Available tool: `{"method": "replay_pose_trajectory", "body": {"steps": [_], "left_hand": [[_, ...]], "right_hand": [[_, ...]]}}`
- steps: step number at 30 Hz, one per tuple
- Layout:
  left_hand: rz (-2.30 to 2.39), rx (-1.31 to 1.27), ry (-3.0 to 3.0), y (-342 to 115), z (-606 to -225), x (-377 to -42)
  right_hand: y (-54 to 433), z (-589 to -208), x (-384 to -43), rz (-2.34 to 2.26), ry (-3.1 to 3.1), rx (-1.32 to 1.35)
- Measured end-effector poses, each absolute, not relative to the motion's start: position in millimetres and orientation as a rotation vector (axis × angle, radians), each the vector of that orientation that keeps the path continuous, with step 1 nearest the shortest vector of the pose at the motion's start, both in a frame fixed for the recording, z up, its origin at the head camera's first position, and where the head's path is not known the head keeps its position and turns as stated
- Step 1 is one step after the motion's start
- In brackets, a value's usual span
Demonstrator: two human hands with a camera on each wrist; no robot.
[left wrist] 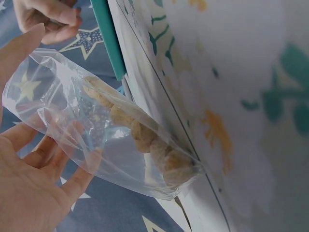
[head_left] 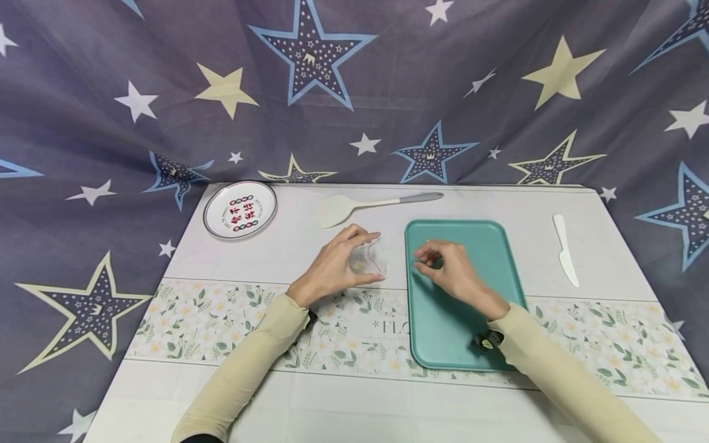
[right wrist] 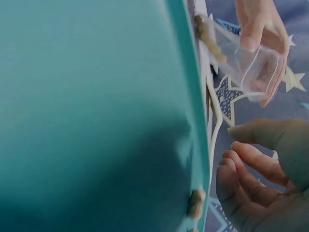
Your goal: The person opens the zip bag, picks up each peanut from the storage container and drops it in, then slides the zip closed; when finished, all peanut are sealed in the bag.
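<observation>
My left hand [head_left: 338, 261] holds a clear zip bag [head_left: 368, 258] upright on the table, thumb and fingers spread around its sides. Several peanuts in their shells [left wrist: 140, 133] lie along the bottom of the bag in the left wrist view. Over the left part of the teal tray [head_left: 468, 332] hovers my right hand [head_left: 451, 267], its fingers loosely bent and a gap between thumb and fingertips. Nothing shows in that gap. On the tray near its rim, the right wrist view has a peanut [right wrist: 196, 204], with part of another at the frame's bottom edge.
A white spatula [head_left: 338, 210] with a grey handle end lies behind the bag. The round plate [head_left: 218, 212] with red writing sits at the back left. Right of the tray is a white plastic knife [head_left: 564, 249]. A star-patterned cloth [head_left: 332, 135] hangs behind the table.
</observation>
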State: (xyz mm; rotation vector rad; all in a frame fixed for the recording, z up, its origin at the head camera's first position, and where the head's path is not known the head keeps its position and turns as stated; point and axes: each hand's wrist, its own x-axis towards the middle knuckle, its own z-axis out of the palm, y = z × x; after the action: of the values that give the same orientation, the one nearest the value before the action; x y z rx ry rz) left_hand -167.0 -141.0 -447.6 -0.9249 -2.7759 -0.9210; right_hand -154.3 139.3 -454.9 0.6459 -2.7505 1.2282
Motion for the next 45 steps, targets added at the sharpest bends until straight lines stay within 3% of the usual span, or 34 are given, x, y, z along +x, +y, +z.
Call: {"method": "replay_pose_trajectory", "body": {"steps": [22,45], "left_hand": [[-0.944,-0.91,-2.77,-145,-448,-165],[-0.95,-0.896,-2.773,-145,-446,-164]], "right_hand": [[189,-466,-176,1.055,-2.799,0.521],[204,-467,-187,0.92,-2.93,0.6]]}}
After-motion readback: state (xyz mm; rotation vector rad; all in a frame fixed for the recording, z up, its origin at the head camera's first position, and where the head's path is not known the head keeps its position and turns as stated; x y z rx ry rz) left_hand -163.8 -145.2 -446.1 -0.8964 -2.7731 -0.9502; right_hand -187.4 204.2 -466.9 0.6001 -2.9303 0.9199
